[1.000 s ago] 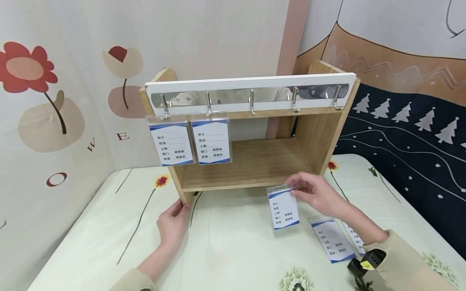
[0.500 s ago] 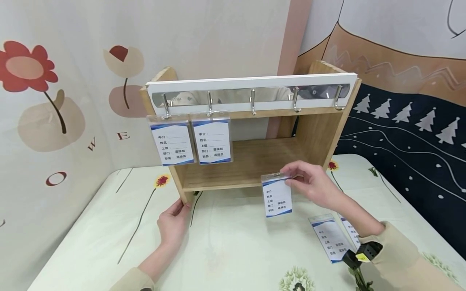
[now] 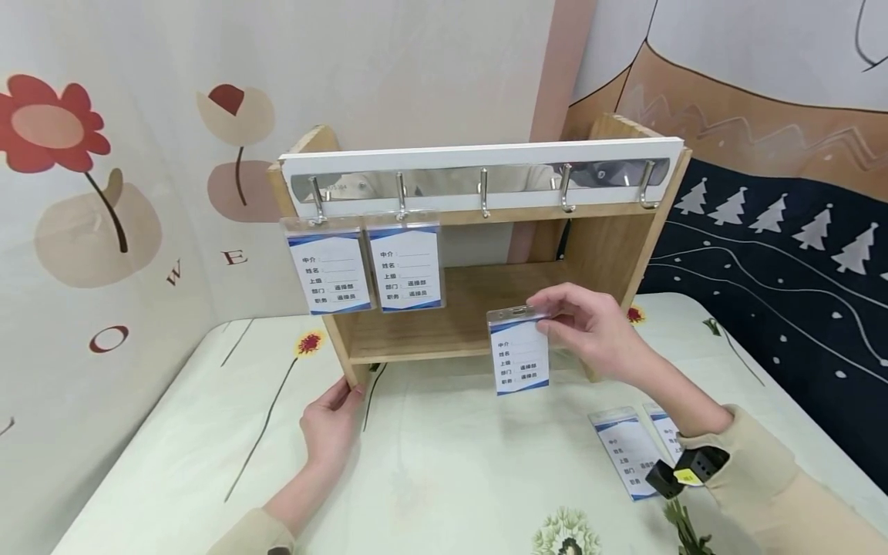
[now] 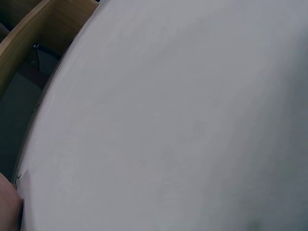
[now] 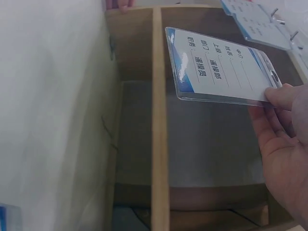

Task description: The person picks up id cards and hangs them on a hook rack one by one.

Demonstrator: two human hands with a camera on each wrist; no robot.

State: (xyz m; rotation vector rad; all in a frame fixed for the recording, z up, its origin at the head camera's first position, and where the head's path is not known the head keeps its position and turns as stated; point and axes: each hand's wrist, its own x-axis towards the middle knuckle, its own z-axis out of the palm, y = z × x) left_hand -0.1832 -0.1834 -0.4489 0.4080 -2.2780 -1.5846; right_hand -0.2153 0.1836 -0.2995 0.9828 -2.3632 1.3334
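My right hand (image 3: 590,331) pinches a clear-sleeved name badge (image 3: 520,356) by its top right corner, in front of the wooden shelf's (image 3: 479,297) lower board. Its printed face with blue edges also shows in the right wrist view, where thumb and fingers meet at the slotted end of the badge (image 5: 216,67). At the shelf's lower left corner, my left hand (image 3: 329,424) grips the foot of the side panel. Two more badges, the left one (image 3: 329,270) and the right one (image 3: 405,266), hang side by side from the first two hooks on the left.
Across the shelf's front runs a white hook rail (image 3: 451,158); its middle hook (image 3: 483,193) and the two hooks to the right carry nothing. A flat badge (image 3: 624,447) and another beside it (image 3: 662,424) lie on the flowered cloth (image 3: 430,462), partly behind the right wrist camera.
My right hand has lifted the badge up and to the left, toward the shelf. My left hand keeps its place at the shelf's foot.
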